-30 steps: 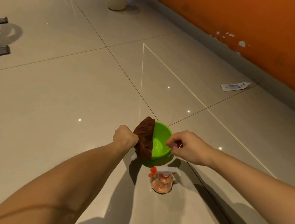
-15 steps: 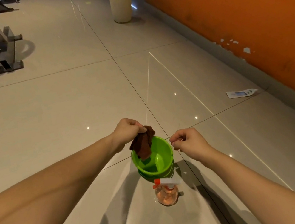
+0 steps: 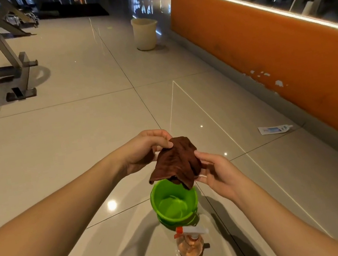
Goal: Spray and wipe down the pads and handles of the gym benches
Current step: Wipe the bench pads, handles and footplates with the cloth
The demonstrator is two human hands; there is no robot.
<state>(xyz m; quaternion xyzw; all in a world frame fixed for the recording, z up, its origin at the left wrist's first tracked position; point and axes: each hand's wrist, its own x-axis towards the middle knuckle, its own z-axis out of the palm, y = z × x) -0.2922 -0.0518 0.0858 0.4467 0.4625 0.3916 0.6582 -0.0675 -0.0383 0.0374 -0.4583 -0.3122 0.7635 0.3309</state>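
A brown cloth (image 3: 177, 162) hangs in the air above a green bowl (image 3: 174, 203) that stands on the tiled floor. My left hand (image 3: 145, 150) pinches the cloth's top corner between thumb and fingers. My right hand (image 3: 215, 169) holds the cloth's right edge, thumb on top. A spray bottle (image 3: 191, 244) with pinkish liquid and a white and orange trigger head stands on the floor just in front of the bowl. A grey metal bench frame (image 3: 7, 72) stands at the far left; its pads are out of view.
An orange wall (image 3: 273, 46) with a lit mirror above runs along the right. A cream bucket (image 3: 145, 33) stands by the wall's far end. A flat white tube (image 3: 274, 129) lies on the floor near the wall.
My left hand lifted the cloth up out of the bowl. My right hand left the bowl's rim and took hold of the cloth's right edge. The camera tilted up.
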